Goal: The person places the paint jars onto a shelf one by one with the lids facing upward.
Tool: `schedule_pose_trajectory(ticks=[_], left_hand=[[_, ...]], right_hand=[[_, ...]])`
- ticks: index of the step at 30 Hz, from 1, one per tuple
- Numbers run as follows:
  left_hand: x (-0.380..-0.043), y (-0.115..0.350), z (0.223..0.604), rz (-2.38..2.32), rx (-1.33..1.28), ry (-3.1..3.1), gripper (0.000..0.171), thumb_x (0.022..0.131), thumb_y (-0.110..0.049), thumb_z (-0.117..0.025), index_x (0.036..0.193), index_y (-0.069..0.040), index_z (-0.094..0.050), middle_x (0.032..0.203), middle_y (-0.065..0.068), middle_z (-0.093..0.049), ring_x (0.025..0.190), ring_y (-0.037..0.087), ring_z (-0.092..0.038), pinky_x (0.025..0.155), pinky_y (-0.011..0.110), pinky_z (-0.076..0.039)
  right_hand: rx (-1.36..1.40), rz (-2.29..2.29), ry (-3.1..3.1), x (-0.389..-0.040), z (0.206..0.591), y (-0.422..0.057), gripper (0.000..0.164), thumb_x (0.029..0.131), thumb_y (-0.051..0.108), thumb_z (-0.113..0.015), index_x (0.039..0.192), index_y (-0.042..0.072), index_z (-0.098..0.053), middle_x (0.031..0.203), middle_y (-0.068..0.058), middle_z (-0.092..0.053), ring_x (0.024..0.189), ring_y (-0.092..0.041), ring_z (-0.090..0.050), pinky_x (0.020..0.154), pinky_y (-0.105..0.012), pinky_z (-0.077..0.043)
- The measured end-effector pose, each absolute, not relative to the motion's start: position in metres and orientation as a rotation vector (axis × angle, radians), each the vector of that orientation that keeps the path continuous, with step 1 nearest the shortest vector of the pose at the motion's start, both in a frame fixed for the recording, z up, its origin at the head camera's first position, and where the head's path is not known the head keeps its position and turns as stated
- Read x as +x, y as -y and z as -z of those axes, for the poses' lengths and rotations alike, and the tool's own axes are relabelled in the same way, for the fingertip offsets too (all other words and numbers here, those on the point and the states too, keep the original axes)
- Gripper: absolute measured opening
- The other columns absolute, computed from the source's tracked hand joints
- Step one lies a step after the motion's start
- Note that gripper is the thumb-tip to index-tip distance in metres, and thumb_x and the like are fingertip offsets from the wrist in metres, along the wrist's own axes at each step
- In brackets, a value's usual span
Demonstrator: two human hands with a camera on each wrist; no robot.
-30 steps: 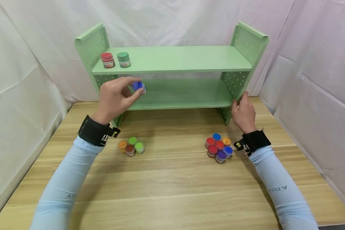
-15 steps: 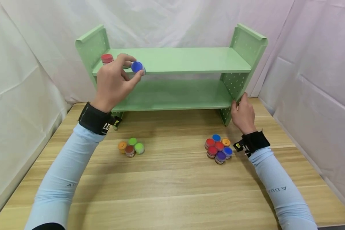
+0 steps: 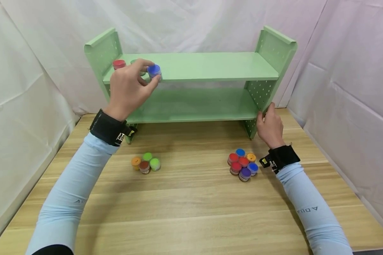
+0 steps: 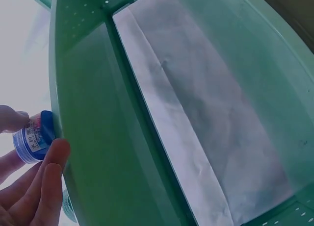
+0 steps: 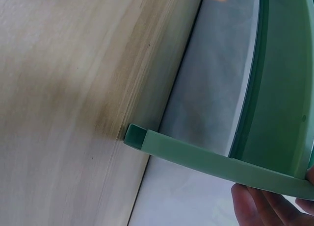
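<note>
My left hand [image 3: 127, 86] pinches a small blue-lidded paint jar [image 3: 154, 72] between thumb and fingers, at the front edge of the top shelf [image 3: 207, 65]. In the left wrist view the same jar [image 4: 34, 138] shows a white label; whether it touches the shelf I cannot tell. A red-lidded jar [image 3: 119, 64] stands at the shelf's left end, its lower part behind my hand. Mostly hidden by the fingers is a green jar beside it. My right hand [image 3: 270, 126] grips the edge of the green rack's right side panel [image 5: 196, 162].
On the wooden table [image 3: 191, 212], a left cluster holds orange, brown and light green jars [image 3: 154, 163]. A right cluster has several red, blue, purple and orange jars [image 3: 243, 162]. The lower shelf [image 3: 198, 104] runs below the top one. White cloth [image 3: 185, 24] hangs behind.
My left hand has lifted the blue-lidded jar from in front of the lower shelf to top-shelf height, and the jar now sits more upright in the fingers. The right hand stays in place.
</note>
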State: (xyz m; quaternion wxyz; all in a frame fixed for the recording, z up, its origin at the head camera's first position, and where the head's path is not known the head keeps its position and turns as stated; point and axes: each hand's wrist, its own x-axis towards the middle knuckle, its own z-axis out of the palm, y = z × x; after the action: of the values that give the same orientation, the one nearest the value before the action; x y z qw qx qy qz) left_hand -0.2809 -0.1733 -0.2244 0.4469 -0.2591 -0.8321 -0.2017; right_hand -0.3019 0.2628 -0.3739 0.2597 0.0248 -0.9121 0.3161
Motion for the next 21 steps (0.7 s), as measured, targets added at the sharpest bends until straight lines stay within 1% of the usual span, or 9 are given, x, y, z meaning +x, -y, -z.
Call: schedule_pose_trajectory(ticks=[2, 5, 9, 12, 16, 18, 21], left_hand=[[-0.2818, 0.1735, 0.2248, 0.494, -0.635, 2.062, 0.036, 0.097, -0.033, -0.070, 0.117, -0.004, -0.072, 0.102, 0.014, -0.080, 0.066, 0.027, -0.073, 0.057, 0.026, -0.033], [-0.2826, 0.1730, 0.2247, 0.486, -0.615, 2.066, 0.035, 0.097, -0.033, -0.069, 0.119, -0.006, -0.074, 0.105, 0.015, -0.078, 0.068, 0.028, -0.073, 0.059, 0.032, -0.039], [-0.2820, 0.1715, 0.2233, 0.472, -0.582, 2.079, 0.035, 0.098, -0.032, -0.069, 0.122, -0.007, -0.076, 0.108, 0.017, -0.072, 0.071, 0.028, -0.073, 0.063, 0.040, -0.045], [-0.2813, 0.1701, 0.2218, 0.464, -0.571, 2.102, 0.036, 0.098, -0.031, -0.069, 0.123, -0.006, -0.075, 0.111, 0.018, -0.069, 0.072, 0.028, -0.073, 0.064, 0.040, -0.046], [-0.2816, 0.1700, 0.2198, 0.460, -0.570, 2.119, 0.037, 0.098, -0.030, -0.069, 0.124, -0.003, -0.074, 0.113, 0.019, -0.068, 0.072, 0.030, -0.073, 0.064, 0.041, -0.048], [-0.2822, 0.1705, 0.2188, 0.461, -0.569, 2.114, 0.037, 0.098, -0.029, -0.070, 0.125, -0.005, -0.073, 0.114, 0.018, -0.070, 0.071, 0.030, -0.073, 0.065, 0.041, -0.048], [-0.2835, 0.1709, 0.2183, 0.455, -0.574, 2.098, 0.033, 0.098, -0.029, -0.071, 0.121, -0.007, -0.074, 0.112, 0.015, -0.072, 0.068, 0.029, -0.071, 0.064, 0.038, -0.044]], right_hand=[[0.071, -0.856, 2.468, -0.3021, 0.3742, -0.2625, 0.046, 0.107, 0.025, -0.040, 0.143, -0.003, -0.040, 0.111, -0.037, -0.065, 0.082, -0.049, -0.066, 0.059, -0.052, -0.043], [0.072, -0.853, 2.464, -0.3027, 0.3743, -0.2628, 0.045, 0.107, 0.025, -0.040, 0.142, -0.004, -0.040, 0.111, -0.037, -0.065, 0.081, -0.049, -0.066, 0.058, -0.050, -0.043], [0.074, -0.857, 2.454, -0.3029, 0.3748, -0.2622, 0.044, 0.107, 0.024, -0.040, 0.140, -0.005, -0.041, 0.114, -0.037, -0.064, 0.085, -0.051, -0.066, 0.060, -0.054, -0.045], [0.073, -0.860, 2.446, -0.3035, 0.3759, -0.2618, 0.044, 0.107, 0.023, -0.041, 0.139, -0.006, -0.042, 0.116, -0.037, -0.064, 0.088, -0.052, -0.066, 0.063, -0.057, -0.046], [0.080, -0.856, 2.440, -0.3049, 0.3765, -0.2607, 0.044, 0.106, 0.022, -0.041, 0.140, -0.006, -0.041, 0.120, -0.038, -0.063, 0.090, -0.053, -0.066, 0.065, -0.060, -0.047], [0.085, -0.856, 2.439, -0.3055, 0.3761, -0.2604, 0.045, 0.106, 0.023, -0.040, 0.141, -0.006, -0.041, 0.122, -0.038, -0.062, 0.091, -0.053, -0.066, 0.066, -0.061, -0.047], [0.086, -0.850, 2.438, -0.3059, 0.3752, -0.2604, 0.045, 0.106, 0.023, -0.041, 0.140, -0.006, -0.041, 0.121, -0.037, -0.062, 0.091, -0.053, -0.065, 0.065, -0.061, -0.047]])
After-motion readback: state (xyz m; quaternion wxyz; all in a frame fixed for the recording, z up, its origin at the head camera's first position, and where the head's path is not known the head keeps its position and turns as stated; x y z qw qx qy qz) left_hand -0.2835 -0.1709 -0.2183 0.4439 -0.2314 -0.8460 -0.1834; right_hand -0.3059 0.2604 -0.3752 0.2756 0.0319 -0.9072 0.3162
